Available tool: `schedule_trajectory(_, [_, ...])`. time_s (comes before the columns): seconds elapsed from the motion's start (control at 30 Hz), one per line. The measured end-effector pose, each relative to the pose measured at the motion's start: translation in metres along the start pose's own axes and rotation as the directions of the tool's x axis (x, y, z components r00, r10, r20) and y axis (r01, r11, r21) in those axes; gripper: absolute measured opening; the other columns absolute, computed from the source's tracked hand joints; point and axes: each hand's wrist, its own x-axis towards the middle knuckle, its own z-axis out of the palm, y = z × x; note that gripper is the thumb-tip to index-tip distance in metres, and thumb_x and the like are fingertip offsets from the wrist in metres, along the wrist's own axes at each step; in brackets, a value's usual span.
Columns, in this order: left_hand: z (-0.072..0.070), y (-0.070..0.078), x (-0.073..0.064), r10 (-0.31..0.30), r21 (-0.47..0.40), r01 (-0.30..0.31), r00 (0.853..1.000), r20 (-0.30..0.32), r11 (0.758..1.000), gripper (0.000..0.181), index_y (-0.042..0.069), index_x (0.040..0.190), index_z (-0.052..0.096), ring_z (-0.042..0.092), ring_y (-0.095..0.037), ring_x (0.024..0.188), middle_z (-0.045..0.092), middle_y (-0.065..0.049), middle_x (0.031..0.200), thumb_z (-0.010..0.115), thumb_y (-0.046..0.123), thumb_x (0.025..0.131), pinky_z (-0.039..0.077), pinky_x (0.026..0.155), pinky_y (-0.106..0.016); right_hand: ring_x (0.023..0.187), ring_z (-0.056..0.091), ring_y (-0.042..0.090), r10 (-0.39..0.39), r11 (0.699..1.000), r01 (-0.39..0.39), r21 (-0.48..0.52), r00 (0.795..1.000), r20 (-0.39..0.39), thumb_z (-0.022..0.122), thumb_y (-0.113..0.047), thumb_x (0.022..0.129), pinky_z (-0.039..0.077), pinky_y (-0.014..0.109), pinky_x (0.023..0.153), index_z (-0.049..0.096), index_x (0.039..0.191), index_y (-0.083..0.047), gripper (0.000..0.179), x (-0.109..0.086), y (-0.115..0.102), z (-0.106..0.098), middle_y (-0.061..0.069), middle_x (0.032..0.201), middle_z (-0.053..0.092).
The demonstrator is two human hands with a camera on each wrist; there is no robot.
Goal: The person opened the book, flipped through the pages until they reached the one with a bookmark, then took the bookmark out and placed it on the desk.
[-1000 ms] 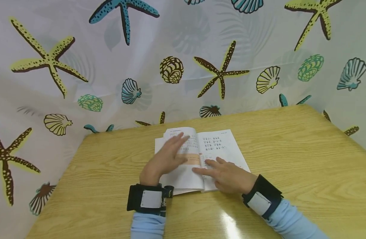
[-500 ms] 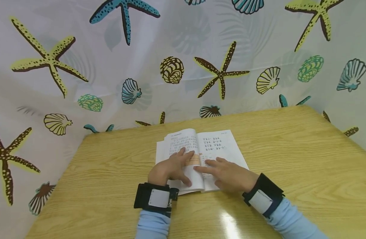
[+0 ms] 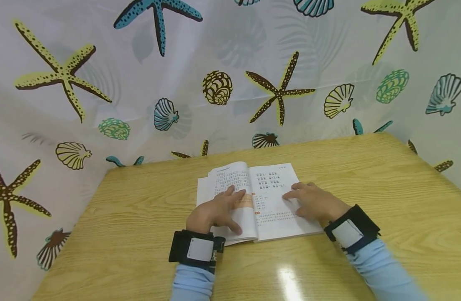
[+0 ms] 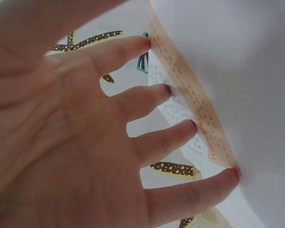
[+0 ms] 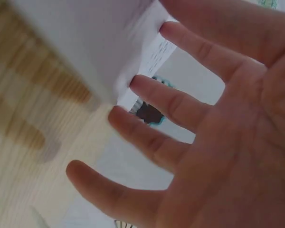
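Note:
An open book (image 3: 275, 228) with printed text and an orange band lies on the table. My left hand (image 3: 215, 211) rests on its left page, fingers spread; the left wrist view shows the fingertips of this hand (image 4: 99, 133) touching the page (image 4: 256, 85) near the orange band. Over the right page's outer edge is my right hand (image 3: 315, 202), its fingers extended and apart. From the right wrist, the hand (image 5: 194, 128) has some fingertips at the page edge (image 5: 99, 52), while the little finger is over the wooden table. Neither hand grips anything.
The wooden table (image 3: 140, 217) extends around the book on every side. Behind it hangs a pale cloth (image 3: 140, 75) printed with starfish and shells. Each wrist wears a black strap (image 3: 352, 229) below the hand.
My left hand came down from above the left page and lies still on it. My right hand slid rightward from the book's middle to the right page's outer edge, uncovering text.

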Motion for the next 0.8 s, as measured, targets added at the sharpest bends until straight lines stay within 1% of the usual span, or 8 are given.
schedule_trajectory(0.13, [0.000,0.001,0.000,0.000,0.001,0.000,1.000,0.000,1.000,0.105,0.019,0.160,0.034,0.016,-0.036,0.153,0.013,-0.011,0.169,0.092,0.014,0.074,0.021,0.119,-0.058,0.124,0.047,0.056,0.006,0.999,-0.006,0.039,1.000,-0.013,0.075,-0.001,0.084,0.049,0.061,0.095,0.068,0.130,-0.003,0.046,-0.001,0.013,-0.002,0.033,0.143,0.047])
schedule_trajectory(0.33, [0.000,0.002,0.001,-0.007,0.002,0.007,1.000,-0.004,1.000,0.104,0.019,0.160,0.034,0.016,-0.036,0.153,0.013,-0.011,0.169,0.092,0.015,0.074,0.021,0.119,-0.058,0.124,0.047,0.056,0.004,1.000,-0.004,0.029,1.000,-0.015,0.076,-0.001,0.084,0.049,0.061,0.095,0.067,0.131,-0.001,0.047,-0.003,0.014,-0.004,0.034,0.143,0.046])
schedule_trajectory(0.53, [0.001,0.002,0.000,-0.015,-0.004,0.015,1.000,-0.005,1.000,0.104,0.020,0.160,0.034,0.016,-0.036,0.153,0.014,-0.011,0.169,0.092,0.015,0.074,0.021,0.119,-0.059,0.135,0.029,0.064,0.149,0.989,-0.149,0.001,0.989,-0.014,0.079,-0.016,0.086,0.038,0.077,0.095,0.052,0.138,0.011,0.064,-0.003,0.014,-0.005,0.040,0.152,0.030])
schedule_trajectory(0.6, [0.001,0.002,0.001,-0.016,-0.001,0.016,1.000,-0.006,1.000,0.104,0.020,0.160,0.034,0.016,-0.036,0.153,0.014,-0.011,0.169,0.092,0.016,0.074,0.021,0.119,-0.059,0.136,0.026,0.065,0.193,0.981,-0.193,-0.007,0.981,0.000,0.079,-0.021,0.086,0.034,0.081,0.095,0.055,0.132,0.015,0.063,-0.003,0.016,-0.006,0.042,0.151,0.028])
schedule_trajectory(0.63, [0.001,0.002,0.001,-0.017,0.000,0.017,1.000,-0.005,1.000,0.104,0.020,0.160,0.034,0.016,-0.036,0.153,0.014,-0.011,0.169,0.092,0.016,0.074,0.021,0.119,-0.059,0.135,0.027,0.066,0.200,0.980,-0.199,-0.011,0.980,0.008,0.079,-0.023,0.086,0.035,0.081,0.094,0.060,0.123,0.014,0.056,-0.003,0.017,-0.007,0.043,0.150,0.030])
schedule_trajectory(0.7, [0.001,0.002,0.001,-0.020,0.000,0.020,1.000,-0.004,1.000,0.104,0.021,0.160,0.034,0.015,-0.035,0.153,0.013,-0.010,0.169,0.092,0.015,0.074,0.021,0.119,-0.058,0.130,0.035,0.064,0.202,0.979,-0.202,0.001,0.979,0.023,0.079,-0.024,0.087,0.038,0.079,0.092,0.066,0.106,0.010,0.041,-0.003,0.018,-0.008,0.040,0.144,0.040])
schedule_trajectory(0.77, [0.001,0.002,0.001,-0.021,0.000,0.021,1.000,-0.003,1.000,0.104,0.021,0.160,0.034,0.015,-0.035,0.153,0.014,-0.010,0.169,0.092,0.015,0.074,0.021,0.119,-0.058,0.126,0.040,0.061,0.188,0.982,-0.189,0.019,0.982,0.030,0.078,-0.022,0.087,0.043,0.074,0.090,0.065,0.088,0.005,0.030,-0.003,0.018,-0.009,0.039,0.140,0.045])
schedule_trajectory(0.8, [0.002,0.002,0.001,-0.021,-0.001,0.021,1.000,-0.002,1.000,0.104,0.021,0.160,0.034,0.015,-0.035,0.153,0.014,-0.010,0.169,0.092,0.015,0.075,0.021,0.119,-0.057,0.126,0.041,0.061,0.179,0.983,-0.180,0.027,0.983,0.030,0.078,-0.020,0.087,0.043,0.074,0.091,0.066,0.088,0.006,0.029,-0.003,0.017,-0.009,0.039,0.140,0.045])
